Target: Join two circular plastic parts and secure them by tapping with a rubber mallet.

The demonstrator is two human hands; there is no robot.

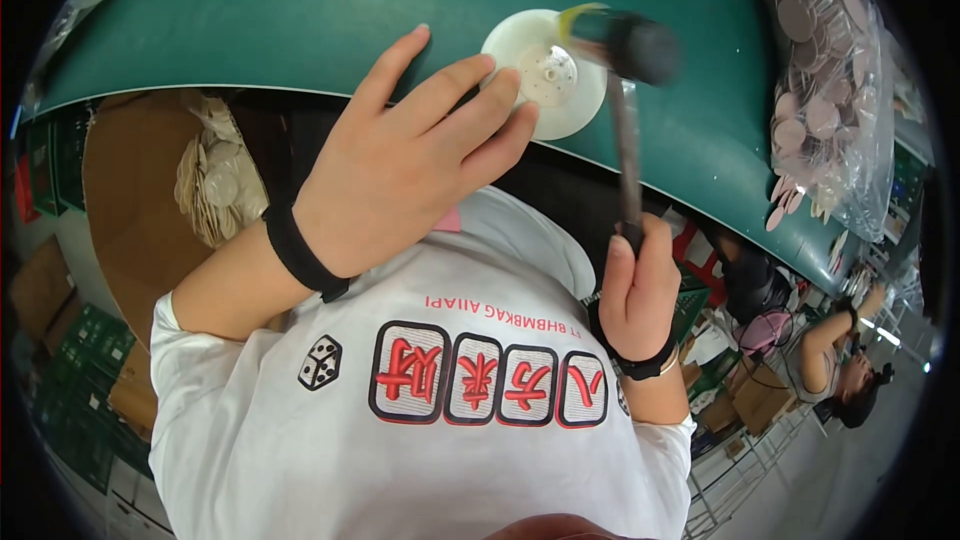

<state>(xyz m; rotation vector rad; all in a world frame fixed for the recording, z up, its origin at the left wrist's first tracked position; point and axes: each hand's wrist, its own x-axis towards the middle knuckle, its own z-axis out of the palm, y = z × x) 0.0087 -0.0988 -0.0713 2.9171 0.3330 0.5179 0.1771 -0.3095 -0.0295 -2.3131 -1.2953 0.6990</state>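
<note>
The white plastic disc (545, 75) lay on the green counter (250, 10), looking light, stiff and crackable. Left hand (410, 155), fingers spread, pinned its seven-o'clock rim; right hand (635, 290) clenched the hammer (625, 90) handle.

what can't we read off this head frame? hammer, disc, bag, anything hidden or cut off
- Hammer head: motion-blurred, head view; contact with the white disc unclear.
- Disc's left edge: hidden under left hand fingertips.
- Hammer handle's lower end: inside right hand.
- Bag of pinkish discs: cut off by the fisheye rim.
- Green mat: near edge warped.
</note>
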